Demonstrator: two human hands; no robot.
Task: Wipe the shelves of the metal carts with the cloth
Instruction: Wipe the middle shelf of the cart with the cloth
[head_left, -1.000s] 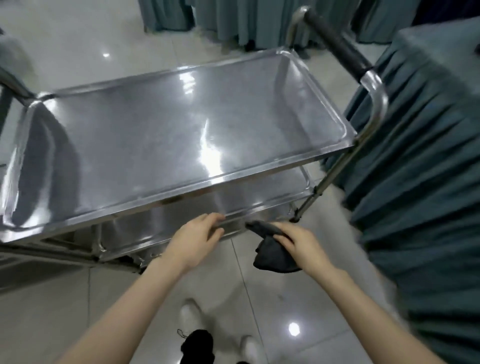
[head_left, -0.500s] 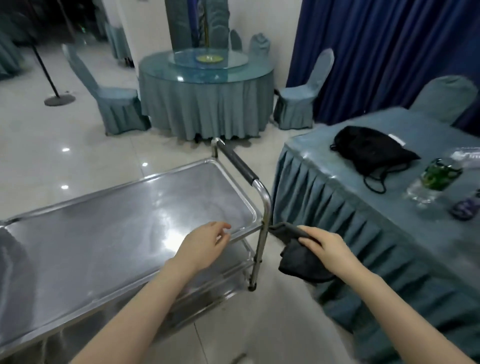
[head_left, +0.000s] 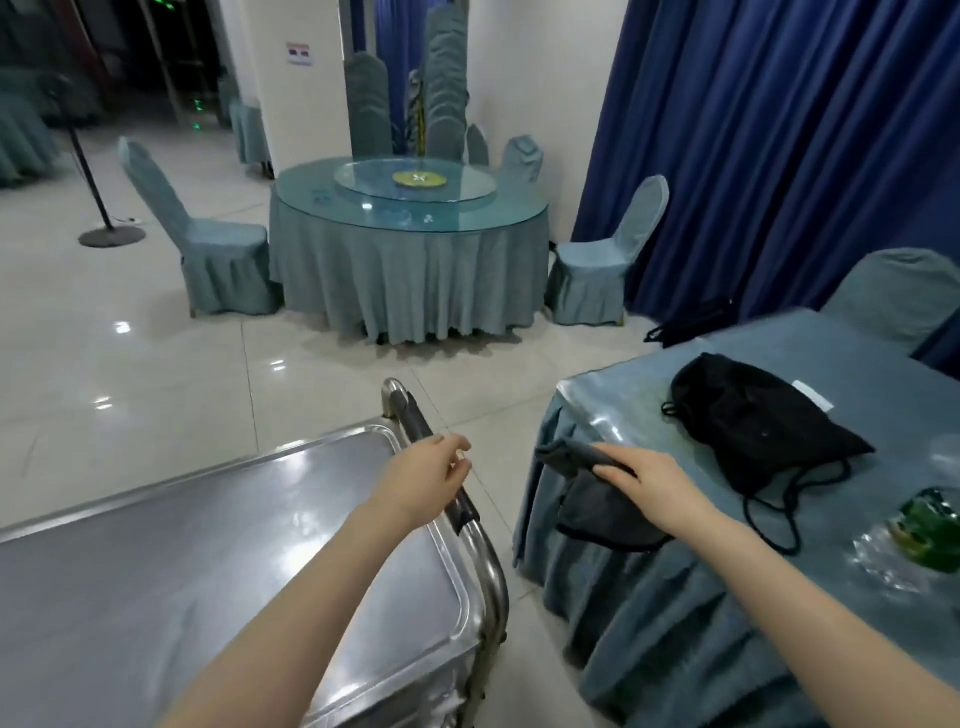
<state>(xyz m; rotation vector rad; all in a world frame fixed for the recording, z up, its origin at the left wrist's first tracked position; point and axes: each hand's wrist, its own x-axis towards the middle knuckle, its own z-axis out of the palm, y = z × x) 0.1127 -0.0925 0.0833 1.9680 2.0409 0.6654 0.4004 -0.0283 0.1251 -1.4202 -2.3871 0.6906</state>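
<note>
The metal cart's top shelf (head_left: 218, 561) fills the lower left, shiny and bare. Its handle with a black grip (head_left: 415, 415) runs along the right end. My left hand (head_left: 423, 480) hovers over that handle with the fingers loosely curled and holds nothing. My right hand (head_left: 649, 486) grips a dark grey cloth (head_left: 592, 499), which hangs down beside the edge of the table to the right of the cart. The lower shelves are hidden under the top shelf.
A table with a blue-grey skirt (head_left: 675, 623) stands close on the right, bearing a black drawstring bag (head_left: 753, 421) and a green bottle (head_left: 930, 525). A round glass-topped table (head_left: 410, 208) with covered chairs (head_left: 208, 244) stands ahead. Blue curtains (head_left: 779, 130) hang on the right.
The view has risen from the cart's lower shelf to the room. My left hand moved from the lower shelf's rim up to the handle; my right hand carried the cloth up beside the table.
</note>
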